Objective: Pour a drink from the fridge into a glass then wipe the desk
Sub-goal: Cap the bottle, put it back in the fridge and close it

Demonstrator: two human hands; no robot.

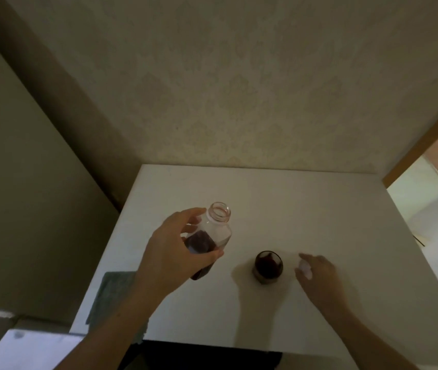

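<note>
My left hand [177, 249] grips a clear bottle [213, 231] around its body, held above the white desk [292, 198]. The bottle has no cap on and is tilted slightly; dark red drink fills its lower part. A small glass [268, 265] with dark red drink stands on the desk to the right of the bottle. My right hand [319, 276] is just right of the glass, low over the desk, and its fingers hold a small white object [304, 269], apparently the bottle's cap. The hand does not touch the glass.
A grey-green cloth [113, 292] lies on the desk's front left corner, partly under my left forearm. A patterned wall stands behind the desk. A doorway with a wooden frame [423, 145] opens at the right. A dark wall runs along the left.
</note>
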